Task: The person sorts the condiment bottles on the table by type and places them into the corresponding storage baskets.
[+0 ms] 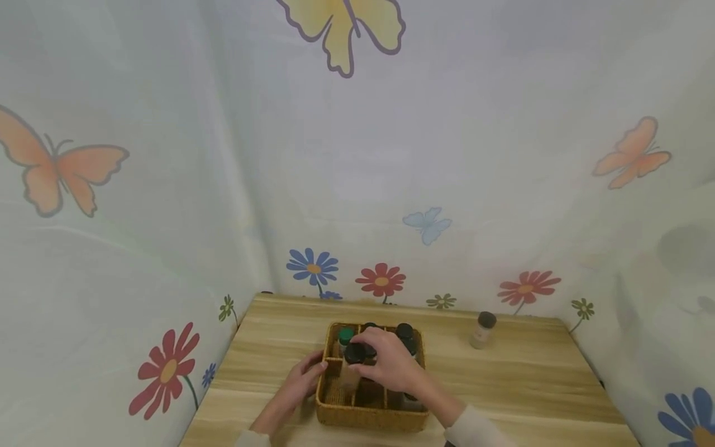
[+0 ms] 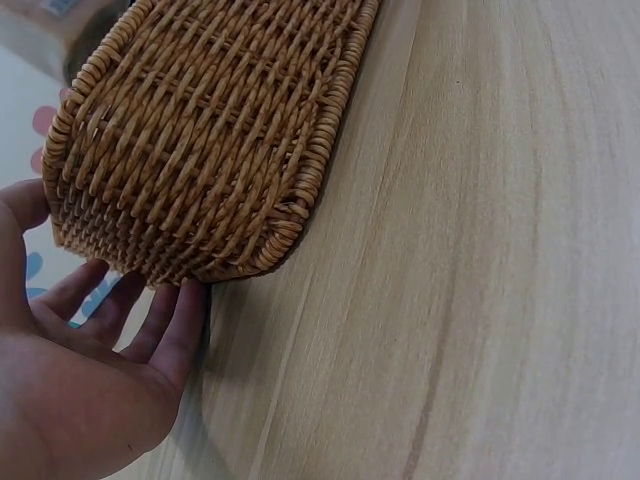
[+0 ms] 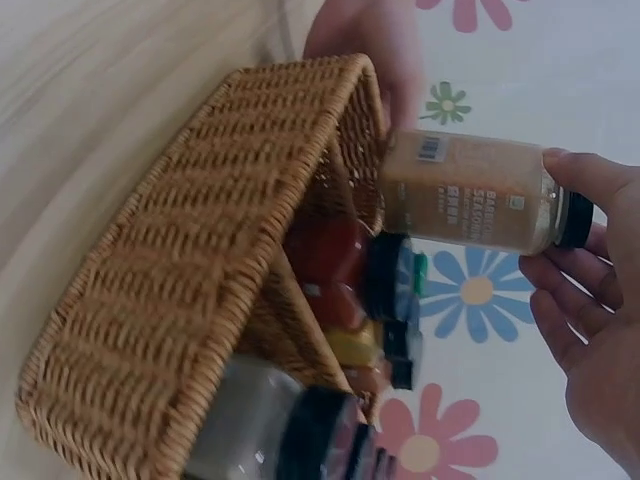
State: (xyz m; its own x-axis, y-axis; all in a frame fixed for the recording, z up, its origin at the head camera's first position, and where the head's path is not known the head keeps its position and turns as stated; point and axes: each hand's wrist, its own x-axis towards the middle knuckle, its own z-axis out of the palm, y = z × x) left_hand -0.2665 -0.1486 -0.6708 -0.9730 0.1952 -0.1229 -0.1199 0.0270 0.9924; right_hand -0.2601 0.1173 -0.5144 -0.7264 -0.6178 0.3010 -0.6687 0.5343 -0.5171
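A seasoning jar (image 3: 465, 190) with a black lid and tan contents is pinched near its lid between the thumb and fingers of my right hand (image 1: 393, 360). It hangs upright over the front left part of a divided wicker basket (image 1: 371, 417), its lower end level with the rim in the right wrist view. My left hand (image 2: 90, 370) touches the basket's left side, fingertips against the weave and thumb at the rim. Inside stand a green-capped jar (image 1: 346, 336) and several black-capped jars (image 1: 404, 332), partly hidden by my right hand.
Another dark-capped jar (image 1: 480, 332) stands on the wooden table (image 1: 519, 385), to the right of the basket. A white curtain (image 1: 357, 155) printed with flowers and butterflies surrounds the table at the back and sides.
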